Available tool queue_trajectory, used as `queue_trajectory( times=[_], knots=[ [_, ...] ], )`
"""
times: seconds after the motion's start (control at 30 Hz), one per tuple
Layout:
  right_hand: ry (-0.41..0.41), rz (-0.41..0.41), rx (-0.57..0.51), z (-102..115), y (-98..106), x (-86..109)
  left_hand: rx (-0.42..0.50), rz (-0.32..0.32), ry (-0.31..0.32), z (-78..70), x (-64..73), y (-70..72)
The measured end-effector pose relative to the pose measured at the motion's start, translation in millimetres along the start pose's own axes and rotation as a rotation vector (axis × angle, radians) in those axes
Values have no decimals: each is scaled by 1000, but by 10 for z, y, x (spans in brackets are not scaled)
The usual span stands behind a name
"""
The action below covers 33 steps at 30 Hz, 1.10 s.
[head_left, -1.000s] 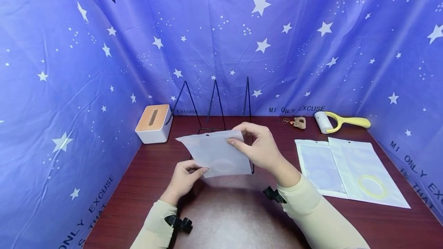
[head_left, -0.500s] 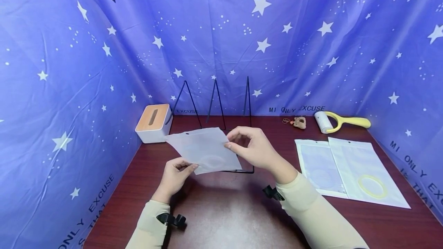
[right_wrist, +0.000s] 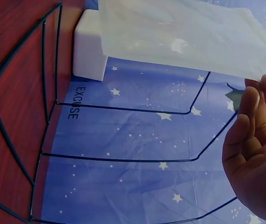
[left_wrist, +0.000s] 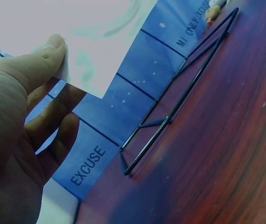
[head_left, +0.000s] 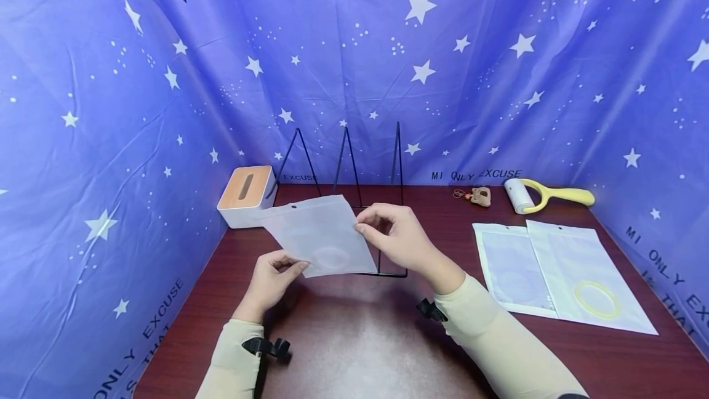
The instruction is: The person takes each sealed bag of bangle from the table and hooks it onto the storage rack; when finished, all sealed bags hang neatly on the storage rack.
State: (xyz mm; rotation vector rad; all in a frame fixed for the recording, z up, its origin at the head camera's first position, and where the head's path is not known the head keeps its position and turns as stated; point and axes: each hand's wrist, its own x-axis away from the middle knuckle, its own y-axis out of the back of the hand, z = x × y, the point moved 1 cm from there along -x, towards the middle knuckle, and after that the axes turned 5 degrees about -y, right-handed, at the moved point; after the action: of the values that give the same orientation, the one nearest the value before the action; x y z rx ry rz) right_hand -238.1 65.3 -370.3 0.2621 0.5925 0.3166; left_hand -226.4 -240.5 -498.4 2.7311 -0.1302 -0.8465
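Between both hands, a frosted white plastic pouch (head_left: 324,233) with a small hang hole is held tilted above the table. A faint ring shape shows through its lower part. My left hand (head_left: 272,279) pinches the near left corner; in the left wrist view the thumb of that hand (left_wrist: 30,112) lies over the pouch (left_wrist: 100,51). At the other side, my right hand (head_left: 401,236) pinches the right edge between thumb and fingertips. Behind the pouch stands a black wire rack (head_left: 400,171) with three peaked dividers, its base partly covered by the pouch.
A white tissue box (head_left: 246,197) with a wooden lid stands at the back left. To the right lie two more pouches, one (head_left: 512,266) partly under the other (head_left: 581,251), which shows a yellow ring. Behind are a bear keychain (head_left: 479,196) and a yellow-handled roller (head_left: 565,194).
Both hands have carried the pouch to the left, and more of the rack's base shows on the right. The right hand's grip sits lower down the pouch's right edge.
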Motion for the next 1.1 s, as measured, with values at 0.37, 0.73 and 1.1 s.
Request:
queue_trajectory(
  times=[0.37,0.73,1.1],
  knots=[
    [26,-1,48,-117,-108,-159,-35,0,59,-272,-19,96],
    [44,29,68,-137,-263,-290,-43,-18,77,-195,-17,226],
    [37,19,66,-186,-410,-391,-60,-101,56,-211,-27,324]
  ],
)
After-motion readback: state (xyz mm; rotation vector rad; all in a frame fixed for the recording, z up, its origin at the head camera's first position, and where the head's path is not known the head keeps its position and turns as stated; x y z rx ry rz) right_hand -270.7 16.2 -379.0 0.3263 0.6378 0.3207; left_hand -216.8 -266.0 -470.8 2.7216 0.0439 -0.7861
